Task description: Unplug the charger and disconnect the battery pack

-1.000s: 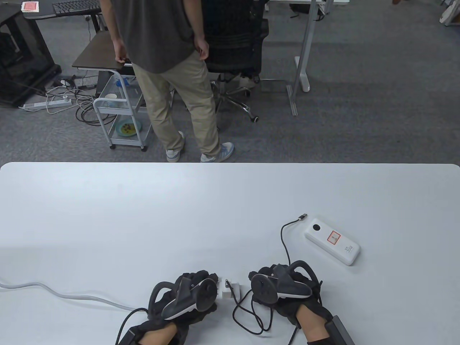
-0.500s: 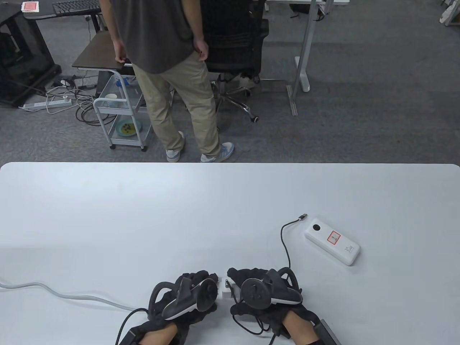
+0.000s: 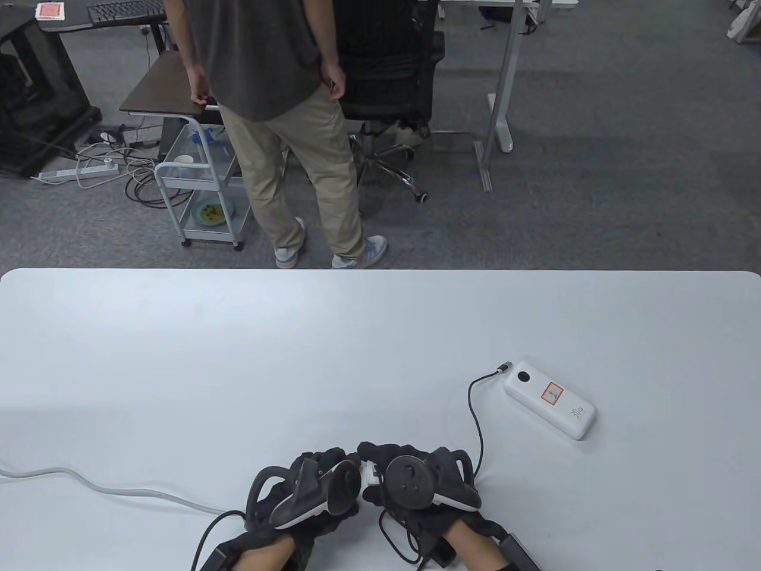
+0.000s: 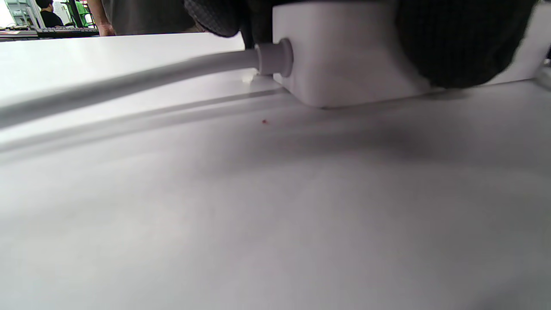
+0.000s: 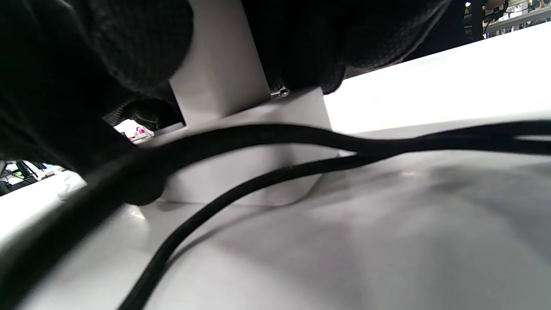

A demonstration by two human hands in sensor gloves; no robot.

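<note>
Two hands meet over one small white charger near the table's front edge, and almost all of it is hidden between the gloves. In the right wrist view the charger stands plugged into a white power strip, a glint of metal prong showing at the seam, so it looks partly seated, not yet free. The left hand presses down on the strip; its wrist view shows a fingertip on the white block where the grey mains cord enters, presumably to keep it from lifting. The right hand closes its fingers around the charger body, a snug grip, apparently ready to pull. Its black cable loops under the palm and runs off to the right, ending at a plug that lies just beside the white battery pack; I cannot tell whether it is touching or already out of the port. Beyond the table someone in khaki trousers stands by a cart.
</note>
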